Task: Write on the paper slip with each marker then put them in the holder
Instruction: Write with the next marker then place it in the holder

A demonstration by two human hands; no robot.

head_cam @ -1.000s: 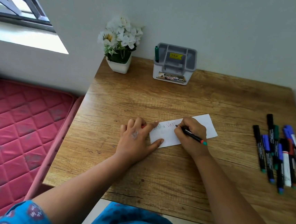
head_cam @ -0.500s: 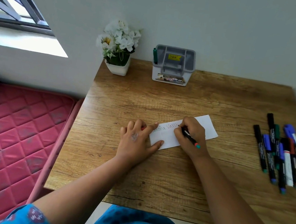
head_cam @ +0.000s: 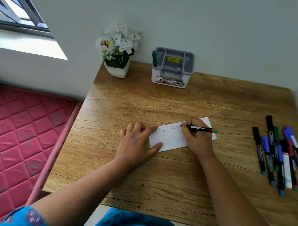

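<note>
Right hand pinching marker, left hand flat on paper slip

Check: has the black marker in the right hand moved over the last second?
Yes. The black marker swung flatter, its tail now pointing right toward the loose markers, across the white paper slip.

A wooden table with a grained brown top carries everything. At its far left corner stands a white pot of white flowers, and just right of it a grey-and-white marker holder. A white paper slip lies near the middle. A cluster of loose markers lies along the right edge.
</note>
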